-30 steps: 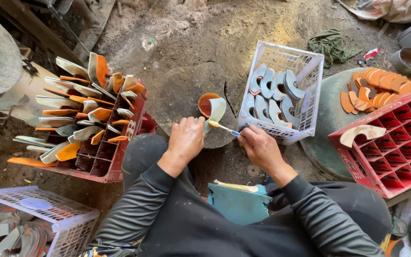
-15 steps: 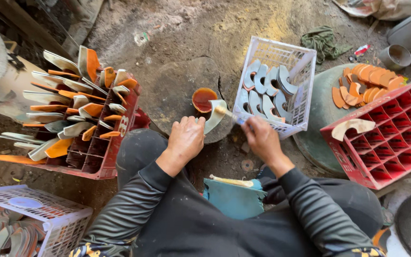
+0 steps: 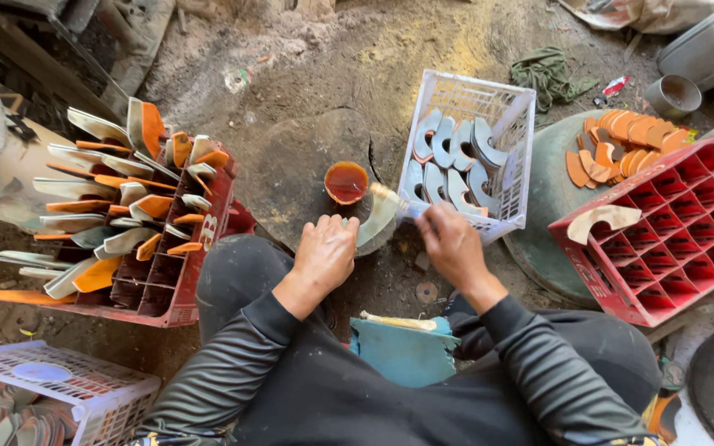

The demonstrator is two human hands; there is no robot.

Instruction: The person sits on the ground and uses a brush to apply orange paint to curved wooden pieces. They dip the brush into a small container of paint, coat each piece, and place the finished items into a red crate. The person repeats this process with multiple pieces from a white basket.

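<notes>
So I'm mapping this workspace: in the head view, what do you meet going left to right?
Red crate of painted pieces → left hand → bowl of orange paint → right hand → white basket → red crate on the right.

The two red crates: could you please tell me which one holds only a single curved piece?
The red crate on the right: one pale curved piece lies across it.

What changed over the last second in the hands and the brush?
The right hand swept the brush from the curved piece's near edge up to its far end, beside the bowl of orange glaze. The left hand kept holding the piece; the crates stayed put.
</notes>
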